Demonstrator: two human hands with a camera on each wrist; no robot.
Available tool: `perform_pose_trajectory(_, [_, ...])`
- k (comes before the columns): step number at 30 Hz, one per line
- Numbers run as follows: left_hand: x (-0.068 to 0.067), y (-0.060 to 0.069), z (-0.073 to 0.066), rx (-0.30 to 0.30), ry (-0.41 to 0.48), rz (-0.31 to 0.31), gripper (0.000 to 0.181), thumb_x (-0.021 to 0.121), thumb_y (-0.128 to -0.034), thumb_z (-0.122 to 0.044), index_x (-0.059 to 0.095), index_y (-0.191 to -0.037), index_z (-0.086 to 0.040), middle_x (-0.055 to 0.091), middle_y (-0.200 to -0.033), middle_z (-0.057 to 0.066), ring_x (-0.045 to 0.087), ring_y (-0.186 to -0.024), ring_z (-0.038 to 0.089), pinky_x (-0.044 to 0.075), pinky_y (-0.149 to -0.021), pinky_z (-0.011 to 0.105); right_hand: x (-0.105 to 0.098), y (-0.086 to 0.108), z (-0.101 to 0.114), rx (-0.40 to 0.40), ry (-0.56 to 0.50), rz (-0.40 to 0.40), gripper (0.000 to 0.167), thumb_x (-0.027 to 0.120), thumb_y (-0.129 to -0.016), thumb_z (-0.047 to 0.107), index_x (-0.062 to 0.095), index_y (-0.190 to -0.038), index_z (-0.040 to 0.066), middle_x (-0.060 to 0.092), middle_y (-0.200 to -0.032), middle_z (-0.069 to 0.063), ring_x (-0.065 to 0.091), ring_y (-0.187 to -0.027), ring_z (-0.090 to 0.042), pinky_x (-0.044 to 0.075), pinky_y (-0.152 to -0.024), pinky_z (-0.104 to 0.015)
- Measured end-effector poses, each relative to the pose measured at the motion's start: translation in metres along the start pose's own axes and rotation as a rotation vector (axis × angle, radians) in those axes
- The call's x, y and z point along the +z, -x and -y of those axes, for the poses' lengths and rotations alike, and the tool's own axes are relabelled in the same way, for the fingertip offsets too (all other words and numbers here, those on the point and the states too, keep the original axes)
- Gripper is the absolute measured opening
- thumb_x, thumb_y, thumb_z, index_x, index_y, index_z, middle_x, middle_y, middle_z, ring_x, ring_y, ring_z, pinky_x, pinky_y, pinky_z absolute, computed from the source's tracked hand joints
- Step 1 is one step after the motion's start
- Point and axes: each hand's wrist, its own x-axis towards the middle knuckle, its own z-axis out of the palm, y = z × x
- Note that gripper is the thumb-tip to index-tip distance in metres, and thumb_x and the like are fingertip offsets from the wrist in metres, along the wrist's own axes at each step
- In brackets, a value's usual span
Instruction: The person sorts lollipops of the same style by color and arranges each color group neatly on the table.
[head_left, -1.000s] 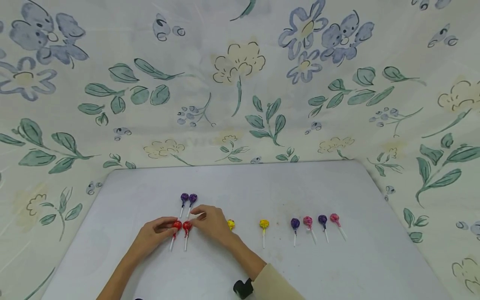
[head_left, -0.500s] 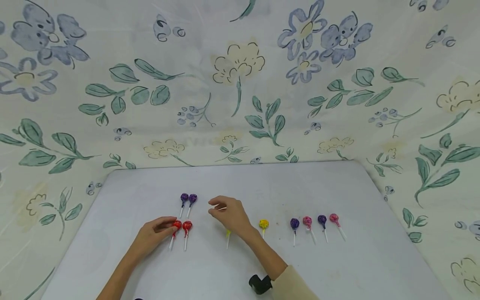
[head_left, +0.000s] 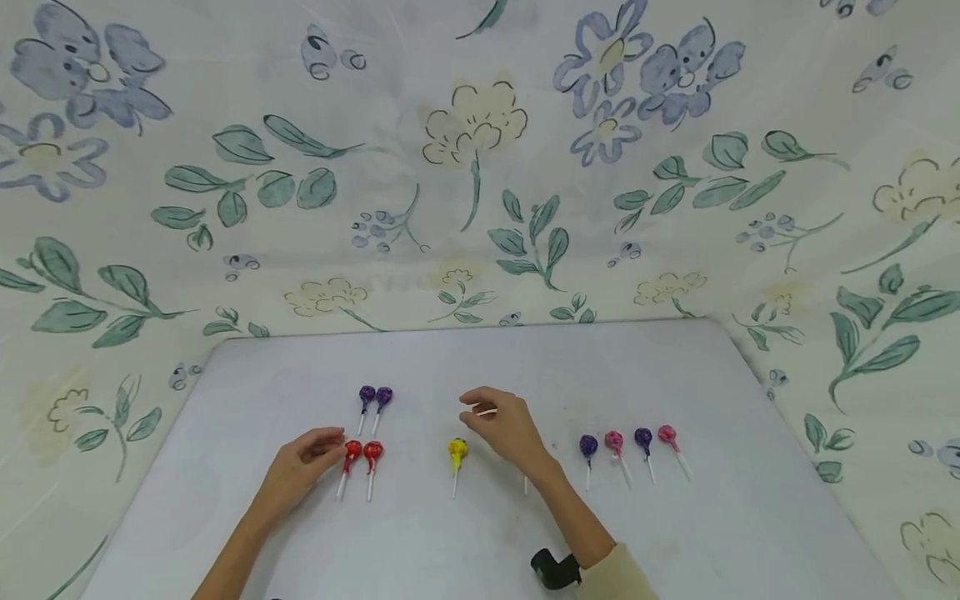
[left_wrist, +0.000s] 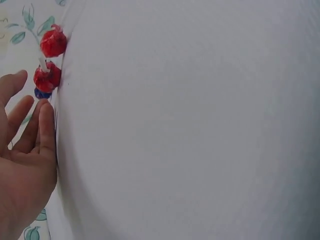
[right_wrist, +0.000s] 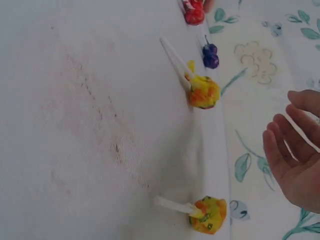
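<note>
Two red lollipops [head_left: 372,451] lie side by side on the white table. My left hand [head_left: 298,467] is just left of them, its fingertips by the nearer one. In the left wrist view a gap shows between the hand [left_wrist: 30,145] and the red lollipops [left_wrist: 47,77], and the fingers hold nothing. Over the table's middle hovers my right hand [head_left: 506,425], fingers loosely bent and holding nothing. A yellow lollipop [head_left: 457,451] lies to its left; a second one is mostly hidden under it, but the right wrist view shows that yellow lollipop [right_wrist: 209,215] whole.
Behind the red pair lie two purple lollipops [head_left: 384,395]. On the right, purple lollipops [head_left: 588,446] alternate with pink lollipops [head_left: 615,442] in a row. A floral cloth [head_left: 480,250] rises behind the table's [head_left: 480,367] far edge. A black device [head_left: 555,570] sits on the right wrist.
My right hand has left the red lollipops and moved rightward, uncovering the left yellow lollipop and covering the right one. My left hand has drawn slightly away from the red lollipop it was touching.
</note>
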Motion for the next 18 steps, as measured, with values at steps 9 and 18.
perform_pose_trajectory(9, [0.002, -0.003, -0.017, 0.022, -0.018, -0.056, 0.035, 0.066, -0.0985, -0.02, 0.063, -0.127, 0.0, 0.067, -0.115, 0.017, 0.061, -0.095, 0.021, 0.052, -0.075, 0.016, -0.03, 0.014, -0.014, 0.05, 0.037, -0.045, 0.024, 0.072, -0.092, 0.012, 0.072, -0.114, 0.004, 0.071, -0.113, -0.011, 0.065, -0.101, -0.025, 0.055, -0.089, -0.036])
perform_pose_trajectory(18, [0.02, -0.009, -0.056, 0.117, 0.166, 0.033, 0.035, 0.069, -0.0947, -0.009, 0.062, -0.125, 0.006, 0.067, -0.116, 0.02, 0.062, -0.097, 0.007, 0.049, -0.084, 0.012, -0.043, 0.028, -0.03, 0.137, 0.062, -0.049, 0.022, 0.073, -0.091, 0.012, 0.072, -0.112, 0.004, 0.07, -0.114, -0.006, 0.064, -0.106, -0.027, 0.053, -0.093, -0.042])
